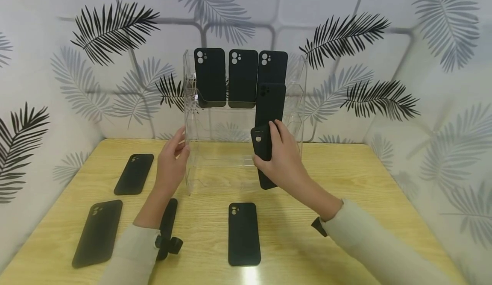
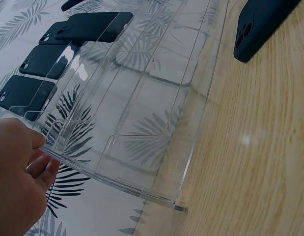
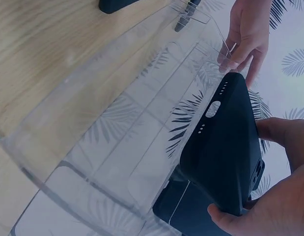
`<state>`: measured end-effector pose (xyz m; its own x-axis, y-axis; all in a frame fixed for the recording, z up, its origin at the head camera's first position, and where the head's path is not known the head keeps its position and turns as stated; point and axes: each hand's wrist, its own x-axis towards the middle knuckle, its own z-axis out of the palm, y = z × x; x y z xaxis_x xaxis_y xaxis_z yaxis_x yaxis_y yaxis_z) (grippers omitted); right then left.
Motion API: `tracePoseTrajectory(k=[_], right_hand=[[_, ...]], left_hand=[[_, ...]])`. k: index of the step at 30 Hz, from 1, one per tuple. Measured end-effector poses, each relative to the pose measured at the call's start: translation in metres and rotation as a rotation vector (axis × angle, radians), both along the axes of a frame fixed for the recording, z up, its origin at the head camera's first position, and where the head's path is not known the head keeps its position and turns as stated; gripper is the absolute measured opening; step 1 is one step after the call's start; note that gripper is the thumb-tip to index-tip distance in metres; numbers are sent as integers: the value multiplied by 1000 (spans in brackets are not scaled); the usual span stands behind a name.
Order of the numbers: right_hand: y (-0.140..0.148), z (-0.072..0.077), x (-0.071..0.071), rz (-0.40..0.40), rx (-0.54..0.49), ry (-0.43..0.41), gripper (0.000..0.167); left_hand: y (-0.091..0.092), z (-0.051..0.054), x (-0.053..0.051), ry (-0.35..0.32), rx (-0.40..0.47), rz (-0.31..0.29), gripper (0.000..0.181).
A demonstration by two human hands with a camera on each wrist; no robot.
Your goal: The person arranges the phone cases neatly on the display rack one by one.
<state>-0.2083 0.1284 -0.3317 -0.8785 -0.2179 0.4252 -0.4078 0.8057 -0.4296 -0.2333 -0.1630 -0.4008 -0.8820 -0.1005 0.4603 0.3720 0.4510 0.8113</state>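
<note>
A clear stepped rack stands at the middle. My left hand grips its left side edge, seen too as a hand in the left wrist view. My right hand holds a black phone case by its edges, tilted before the rack's right part; in the right wrist view the case shows a port cutout at one end. Behind it, another black case leans on a lower tier, overlapping the rightmost of three upright cases on the top tier: left, middle, right.
Several black cases lie on the wooden table: one back left, one front left, one partly behind my left sleeve, one front centre. A leaf-patterned covering stands behind the table and at both sides.
</note>
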Motion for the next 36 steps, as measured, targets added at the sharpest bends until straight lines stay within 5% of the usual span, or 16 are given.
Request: tracePoseTrajectory(k=[20,36], right_hand=[[-44,26,-44,-33,8,218,93],[-73,44,-80,-123,-29,281,92]], left_hand=[[-1,-3,-2,21,14,-11,54],[-1,-2,0,19,21,-14,54]])
